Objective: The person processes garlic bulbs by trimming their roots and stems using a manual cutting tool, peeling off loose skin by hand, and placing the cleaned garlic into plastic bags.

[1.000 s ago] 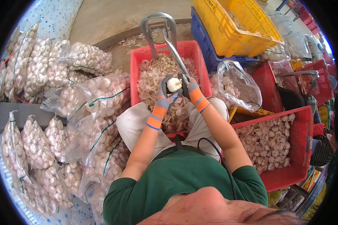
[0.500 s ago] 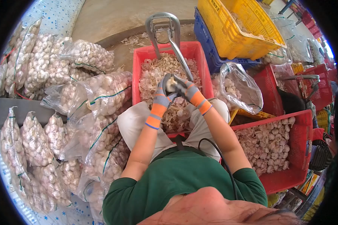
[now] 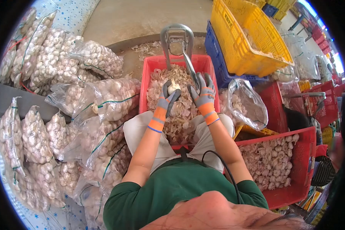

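My left hand (image 3: 166, 97), in a grey and orange glove, is closed around a pale garlic bulb (image 3: 173, 88) with its stem pointing up. My right hand (image 3: 204, 94), gloved alike, is spread open to the right of the bulb, palm turned inward. Its fingertips are close to the lower end of a bent metal lever (image 3: 191, 66); I cannot tell whether they touch. Below both hands is a red crate (image 3: 145, 82) with loose garlic skins (image 3: 184, 115) in it. The lever belongs to a metal frame (image 3: 165, 44) standing at the crate's far side.
Clear bags of garlic (image 3: 38, 140) are piled on the left. A red crate of garlic bulbs (image 3: 308, 153) stands at my right. An open plastic bag (image 3: 253, 100) is beside my right knee. Yellow (image 3: 241, 50) and blue crates (image 3: 214, 50) are stacked at the back right.
My hands, together at the bulb before, have moved apart. The right hand has let go and opened to the right; the left keeps the garlic bulb. The view has shifted slightly.
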Available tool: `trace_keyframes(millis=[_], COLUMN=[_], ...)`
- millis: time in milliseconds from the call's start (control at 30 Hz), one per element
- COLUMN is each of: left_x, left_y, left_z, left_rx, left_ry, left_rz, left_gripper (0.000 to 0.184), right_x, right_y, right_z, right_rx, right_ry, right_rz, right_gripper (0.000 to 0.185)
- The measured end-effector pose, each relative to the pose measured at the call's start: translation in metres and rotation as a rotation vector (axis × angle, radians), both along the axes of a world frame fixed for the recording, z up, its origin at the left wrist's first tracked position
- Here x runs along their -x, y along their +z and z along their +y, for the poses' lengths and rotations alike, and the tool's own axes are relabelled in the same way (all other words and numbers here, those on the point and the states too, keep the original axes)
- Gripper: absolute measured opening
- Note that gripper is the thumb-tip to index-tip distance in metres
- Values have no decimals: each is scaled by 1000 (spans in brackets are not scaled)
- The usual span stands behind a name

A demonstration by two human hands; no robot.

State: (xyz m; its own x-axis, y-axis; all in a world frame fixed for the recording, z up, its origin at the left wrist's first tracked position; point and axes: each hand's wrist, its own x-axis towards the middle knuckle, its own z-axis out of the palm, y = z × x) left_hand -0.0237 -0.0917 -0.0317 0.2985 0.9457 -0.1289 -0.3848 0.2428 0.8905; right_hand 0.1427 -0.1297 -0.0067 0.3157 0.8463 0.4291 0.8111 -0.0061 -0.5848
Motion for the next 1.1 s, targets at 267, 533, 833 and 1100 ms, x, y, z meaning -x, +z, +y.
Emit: trace_keyframes(millis=[267, 533, 833, 1100], left_x=[-25, -43, -43, -38], left_y=[26, 37, 33, 24], left_z=[60, 88, 103, 105], left_rx=[49, -94, 3, 55], left_ry=[174, 205, 176, 160], left_rz=[-112, -72, -88, -68], left_gripper=[39, 37, 40, 43], right_x=[-19, -19, -11, -13], right_y=[28, 49, 48, -17], right_z=[6, 0, -7, 27], right_rx=[284, 183, 282, 469], right_ry=[206, 307, 249, 45], right_rz=[473, 632, 464, 181], right_gripper=[61, 54, 53, 53])
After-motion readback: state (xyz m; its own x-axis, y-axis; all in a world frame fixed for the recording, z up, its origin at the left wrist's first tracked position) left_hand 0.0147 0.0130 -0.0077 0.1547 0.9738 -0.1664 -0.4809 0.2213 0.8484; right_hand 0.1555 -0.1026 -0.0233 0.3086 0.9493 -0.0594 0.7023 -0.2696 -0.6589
